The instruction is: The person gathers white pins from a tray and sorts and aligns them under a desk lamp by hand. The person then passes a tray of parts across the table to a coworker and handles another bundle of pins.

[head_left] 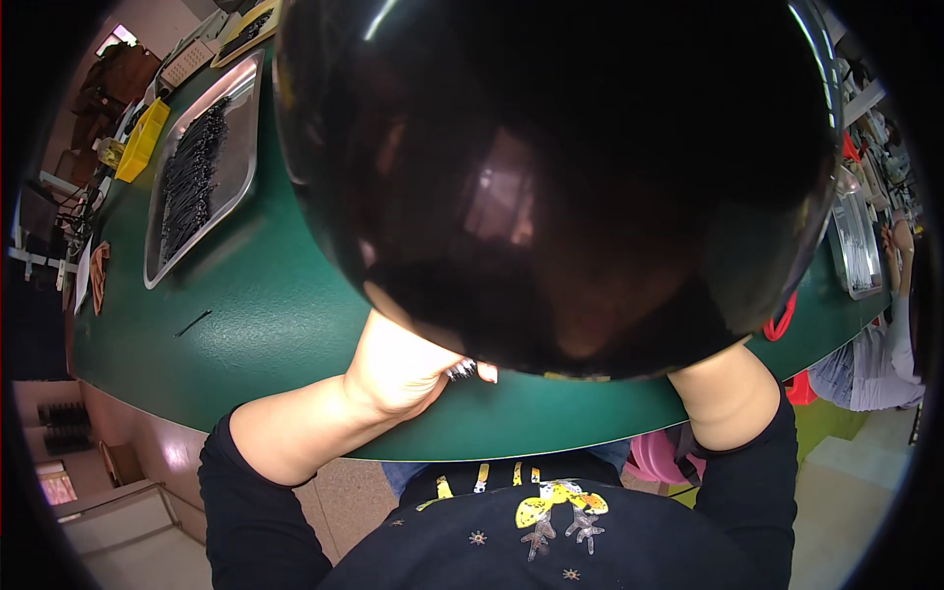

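Observation:
A large glossy black dome (590, 216), perhaps a lamp shade, fills the upper middle and covers most of the work spot. From under its lower edge shows my left hand (405, 364), curled closed over the table's near edge. Beside its fingertip are small dark and shiny bits (460, 370); what the fingers hold cannot be made out. My right wrist (723, 379) goes in beneath the dome, which hides the fingers of that hand.
On the green table (285, 334) stands a metal tray (236, 162) of thin black parts, with a yellow bin (144, 140) beyond it. One loose black piece (194, 323) lies left. A red-handled tool (780, 320) and another metal tray (854, 241) are right, near another person's arm (901, 261).

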`<state>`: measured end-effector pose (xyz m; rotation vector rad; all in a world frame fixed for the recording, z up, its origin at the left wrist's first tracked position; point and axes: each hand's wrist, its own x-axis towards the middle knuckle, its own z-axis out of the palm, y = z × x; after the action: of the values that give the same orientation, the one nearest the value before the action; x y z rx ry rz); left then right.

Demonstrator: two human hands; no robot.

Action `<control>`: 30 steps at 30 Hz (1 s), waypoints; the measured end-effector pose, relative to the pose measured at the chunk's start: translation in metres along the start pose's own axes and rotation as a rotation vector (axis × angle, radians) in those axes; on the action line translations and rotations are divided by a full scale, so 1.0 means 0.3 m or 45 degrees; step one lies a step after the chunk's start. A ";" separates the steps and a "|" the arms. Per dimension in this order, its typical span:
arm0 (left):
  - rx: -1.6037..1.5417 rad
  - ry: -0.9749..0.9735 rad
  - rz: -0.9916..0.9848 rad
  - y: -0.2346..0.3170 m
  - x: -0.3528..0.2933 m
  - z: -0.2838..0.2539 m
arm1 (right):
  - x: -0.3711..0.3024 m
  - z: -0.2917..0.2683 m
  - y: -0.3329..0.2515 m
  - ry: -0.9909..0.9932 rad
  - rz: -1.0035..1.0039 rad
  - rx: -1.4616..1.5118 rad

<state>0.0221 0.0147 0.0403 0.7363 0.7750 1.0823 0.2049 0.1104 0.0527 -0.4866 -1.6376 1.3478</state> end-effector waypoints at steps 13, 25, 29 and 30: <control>0.019 -0.097 -0.032 -0.016 -0.006 -0.016 | 0.011 0.020 -0.014 -0.237 0.227 0.407; 0.003 -0.193 -0.036 0.012 0.002 0.013 | -0.008 0.050 -0.055 -0.160 0.294 0.275; -0.211 -0.073 -0.076 0.022 0.002 0.043 | 0.003 0.018 -0.015 -0.261 0.228 0.308; -0.251 -0.085 -0.074 0.019 0.005 0.040 | 0.005 0.011 -0.006 -0.322 0.232 0.328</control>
<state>0.0299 0.0163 0.0512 0.5766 0.6197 1.0595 0.2019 0.1092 0.0552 -0.3272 -1.6171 1.7890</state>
